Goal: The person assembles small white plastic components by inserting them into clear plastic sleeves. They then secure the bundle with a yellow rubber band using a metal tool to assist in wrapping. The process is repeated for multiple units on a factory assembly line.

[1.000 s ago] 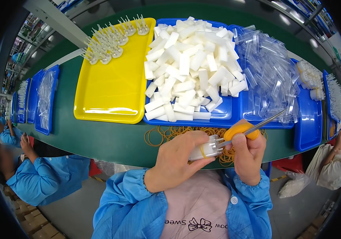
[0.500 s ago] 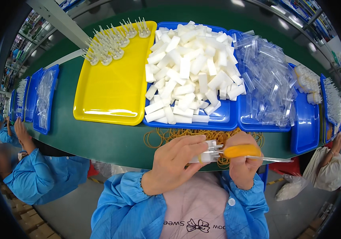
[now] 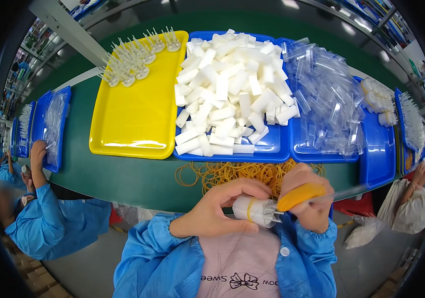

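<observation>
My left hand (image 3: 217, 211) is closed around a white cylindrical bundle (image 3: 253, 210), thumb below and fingers above. A yellow-brown rubber band (image 3: 250, 209) circles the bundle, and thin pale prongs stick out of its right end. Close to those prongs is my right hand (image 3: 308, 198), its fingers curled, with an orange finger cover (image 3: 301, 196) on one digit. A thin clear plastic piece (image 3: 344, 192), blurred, sticks out to the right from that hand. Loose rubber bands (image 3: 212, 175) lie heaped on the table just beyond my hands.
A yellow tray (image 3: 133, 119) holds pronged white pieces (image 3: 128, 63). To its right, blue trays carry white foam blocks (image 3: 232, 89), clear plastic pieces (image 3: 329, 94) and banded white bundles (image 3: 379, 97). Other people sit along the green table, one in a blue sleeve (image 3: 48, 213) at left.
The bundle has turned and tilted in my left hand, so its band now shows on top. My right hand stays by the prongs; the clear piece has swung upward.
</observation>
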The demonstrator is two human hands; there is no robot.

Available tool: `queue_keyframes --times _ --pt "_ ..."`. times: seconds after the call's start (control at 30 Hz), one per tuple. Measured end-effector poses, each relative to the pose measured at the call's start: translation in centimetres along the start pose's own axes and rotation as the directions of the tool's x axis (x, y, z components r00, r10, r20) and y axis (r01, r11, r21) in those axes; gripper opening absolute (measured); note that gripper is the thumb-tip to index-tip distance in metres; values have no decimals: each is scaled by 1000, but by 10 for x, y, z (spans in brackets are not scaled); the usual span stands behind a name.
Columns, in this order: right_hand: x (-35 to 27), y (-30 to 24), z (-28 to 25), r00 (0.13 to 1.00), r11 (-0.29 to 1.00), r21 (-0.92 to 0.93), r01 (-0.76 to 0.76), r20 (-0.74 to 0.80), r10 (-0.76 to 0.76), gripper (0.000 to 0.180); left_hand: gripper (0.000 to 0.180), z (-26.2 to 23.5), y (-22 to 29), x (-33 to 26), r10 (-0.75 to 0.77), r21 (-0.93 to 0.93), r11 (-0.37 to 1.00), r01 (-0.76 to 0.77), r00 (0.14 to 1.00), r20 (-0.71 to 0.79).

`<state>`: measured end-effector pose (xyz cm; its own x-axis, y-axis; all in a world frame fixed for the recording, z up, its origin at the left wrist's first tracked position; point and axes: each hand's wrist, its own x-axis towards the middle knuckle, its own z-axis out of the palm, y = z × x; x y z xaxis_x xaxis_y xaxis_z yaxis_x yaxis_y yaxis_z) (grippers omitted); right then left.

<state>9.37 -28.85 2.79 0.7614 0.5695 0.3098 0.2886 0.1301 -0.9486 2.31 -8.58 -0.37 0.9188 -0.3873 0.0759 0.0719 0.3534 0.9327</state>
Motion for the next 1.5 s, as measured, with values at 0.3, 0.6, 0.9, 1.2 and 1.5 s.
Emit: queue_keyframes --times 0.3,0.6,0.9,1.2,1.5 --pt "-10 -7 8 946 999 9 54 -320 -48 21 64 6 16 1 -237 -315 928 200 968 -85" --pt "-4 -14 12 962 999 -29 -32 -274 23 14 74 7 8 -1 -294 -197 941 274 952 -84" --pt "2 -9 14 977 984 -178 -29 -212 -10 10 58 3 -3 -2 -314 -366 886 286 949 -17" --pt "-37 -12 -52 815 848 -443 -292 -579 -22 13 57 -7 -4 8 -339 -717 651 249 941 20" --pt "-93 26 -106 845 201 -858 -473 -507 -172 24 61 -8 -10 7 -345 -772 573 275 936 77"
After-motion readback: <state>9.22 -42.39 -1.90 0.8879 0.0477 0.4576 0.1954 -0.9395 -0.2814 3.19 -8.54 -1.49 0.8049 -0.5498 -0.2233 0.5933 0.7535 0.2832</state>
